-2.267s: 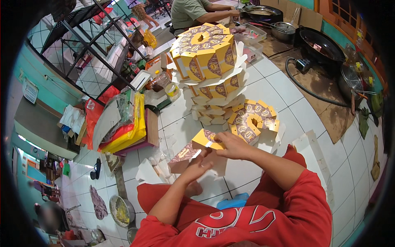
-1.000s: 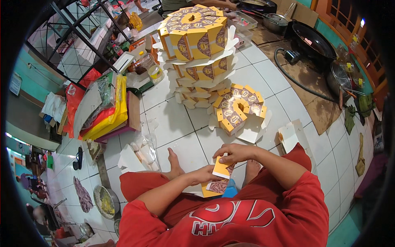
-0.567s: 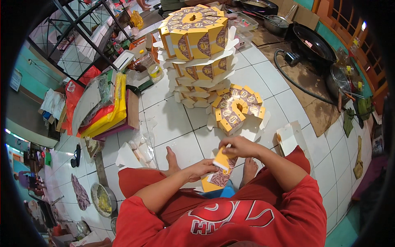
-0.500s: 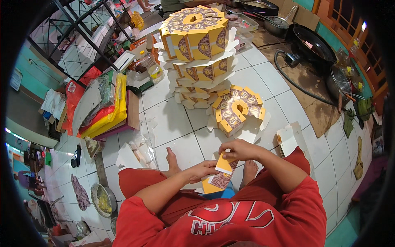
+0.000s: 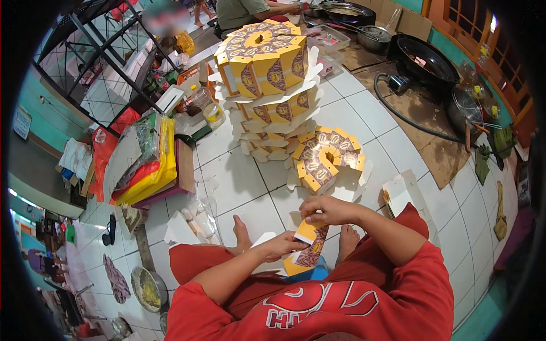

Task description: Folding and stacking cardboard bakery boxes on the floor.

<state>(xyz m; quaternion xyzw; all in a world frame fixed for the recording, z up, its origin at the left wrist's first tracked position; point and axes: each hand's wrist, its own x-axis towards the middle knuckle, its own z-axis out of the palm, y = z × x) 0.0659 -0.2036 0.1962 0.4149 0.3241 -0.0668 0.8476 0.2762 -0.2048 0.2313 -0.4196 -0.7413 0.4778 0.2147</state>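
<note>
Between my knees I hold a yellow carton (image 5: 307, 232) with a brown printed pattern, partly folded, a white edge showing. My left hand (image 5: 282, 245) grips its left side, fingertips partly hidden by the cardboard. From above, my right hand (image 5: 325, 210) pinches its upper end. Just below lies another yellow and brown printed piece (image 5: 307, 258); whether it joins the held carton I cannot tell. Under that shows a blue surface (image 5: 313, 271). Ahead of my hands, finished cartons (image 5: 315, 176) stand in an incomplete ring. Behind it rises a tall tiered stack of like cartons (image 5: 278, 71).
White cardboard (image 5: 398, 196) lies by my right knee. Plastic-wrapped white pieces (image 5: 196, 223) lie beyond my left knee. At left is a pile with a yellow bag (image 5: 162, 165). A metal bowl (image 5: 149, 288) sits lower left. Black pans (image 5: 426, 59) stand far right. Another person (image 5: 242, 11) sits behind the stack.
The view has shifted slightly, so the stack appears lower and more of the other person shows. Both hands keep their hold on the carton, with only slight finger movement.
</note>
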